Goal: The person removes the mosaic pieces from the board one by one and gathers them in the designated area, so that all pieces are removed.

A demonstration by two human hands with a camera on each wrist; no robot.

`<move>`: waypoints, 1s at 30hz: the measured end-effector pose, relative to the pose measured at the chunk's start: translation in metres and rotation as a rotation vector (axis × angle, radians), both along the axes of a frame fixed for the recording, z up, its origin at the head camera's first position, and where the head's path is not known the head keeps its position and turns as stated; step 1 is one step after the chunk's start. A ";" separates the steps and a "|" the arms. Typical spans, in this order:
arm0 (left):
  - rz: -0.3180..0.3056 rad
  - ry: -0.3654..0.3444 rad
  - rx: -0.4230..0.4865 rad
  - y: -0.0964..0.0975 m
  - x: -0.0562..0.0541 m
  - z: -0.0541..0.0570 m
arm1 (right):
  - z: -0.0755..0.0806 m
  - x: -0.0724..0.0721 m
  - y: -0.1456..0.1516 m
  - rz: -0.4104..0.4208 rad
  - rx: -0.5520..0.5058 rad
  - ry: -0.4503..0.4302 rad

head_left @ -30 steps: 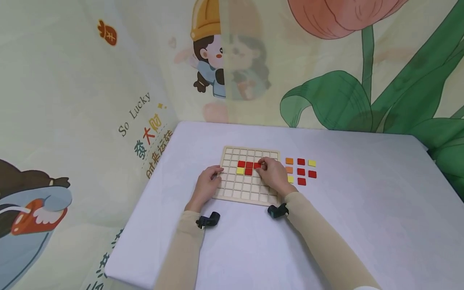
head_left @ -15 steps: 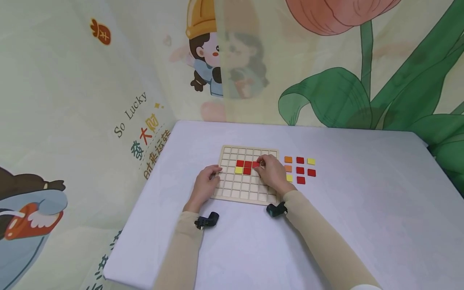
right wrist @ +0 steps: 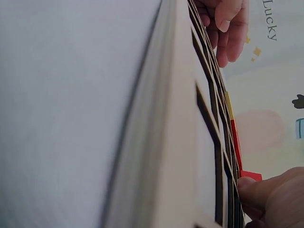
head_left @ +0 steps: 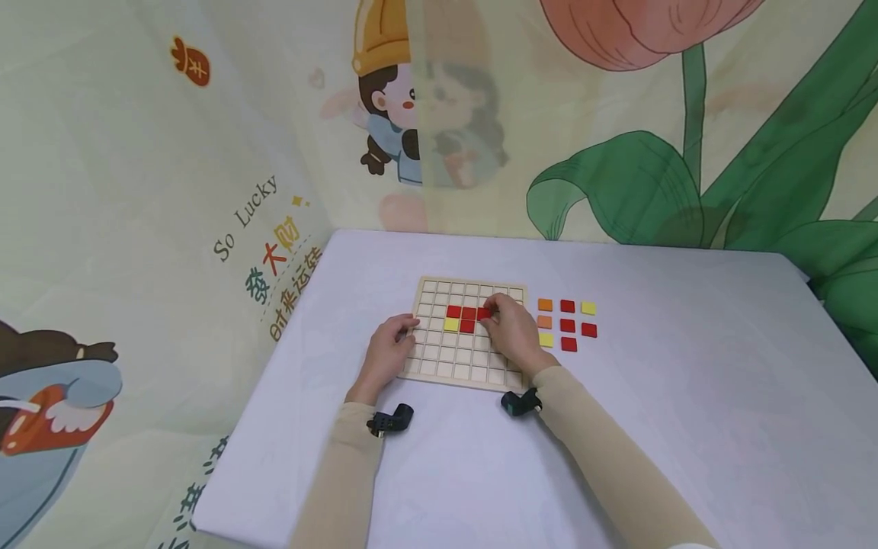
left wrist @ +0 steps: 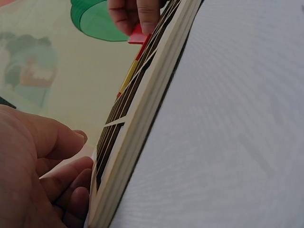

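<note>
A pale wooden grid board (head_left: 439, 380) lies flat on the table. Thumb and fingers of my right hand (head_left: 516, 332) pinch a red square tile (head_left: 483, 313) over the grid, right of two red tiles in the same row. In the left wrist view this red tile (left wrist: 137, 36) sits tilted, one side raised above the board. Another red tile (head_left: 467, 326) and a yellow tile (head_left: 451, 325) fill cells in the row nearer me. At the board's left edge, my left hand (head_left: 389, 349) rests with loosely bent fingers, pinching nothing; its fingertips are beside the rim.
Right of the board, loose square tiles lie in rough columns: orange tiles (head_left: 545, 305), several red tiles (head_left: 568, 325) and yellow tiles (head_left: 588, 308). A white cloth covers the table (head_left: 686, 366). Printed fabric (head_left: 480, 206) hangs behind and at the left.
The head view has shifted slightly. Both hands keep their places at the board, and the red tile stays between my right fingers.
</note>
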State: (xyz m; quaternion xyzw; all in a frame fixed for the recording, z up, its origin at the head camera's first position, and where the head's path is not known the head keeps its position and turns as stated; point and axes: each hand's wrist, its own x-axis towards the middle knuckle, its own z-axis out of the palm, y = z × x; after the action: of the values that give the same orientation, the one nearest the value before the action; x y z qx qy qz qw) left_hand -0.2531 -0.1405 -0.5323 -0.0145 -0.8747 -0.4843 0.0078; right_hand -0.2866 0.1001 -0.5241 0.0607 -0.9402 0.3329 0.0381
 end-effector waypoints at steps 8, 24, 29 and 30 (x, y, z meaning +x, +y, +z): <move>-0.001 0.007 0.012 -0.002 0.001 0.002 | 0.001 0.002 -0.001 0.051 0.070 -0.001; 0.000 0.002 0.016 -0.002 0.000 0.000 | 0.003 0.011 0.015 0.058 -0.061 -0.018; 0.007 -0.004 0.011 -0.001 0.000 0.000 | 0.005 0.020 0.026 0.016 -0.117 -0.022; 0.007 -0.005 0.012 -0.001 0.000 -0.001 | 0.005 0.023 0.029 0.010 -0.122 -0.016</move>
State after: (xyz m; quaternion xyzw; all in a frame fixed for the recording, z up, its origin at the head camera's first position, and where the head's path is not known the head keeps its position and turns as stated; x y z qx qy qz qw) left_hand -0.2530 -0.1420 -0.5331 -0.0103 -0.8718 -0.4897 0.0075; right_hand -0.2641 0.1289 -0.5194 0.0605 -0.9182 0.3902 0.0326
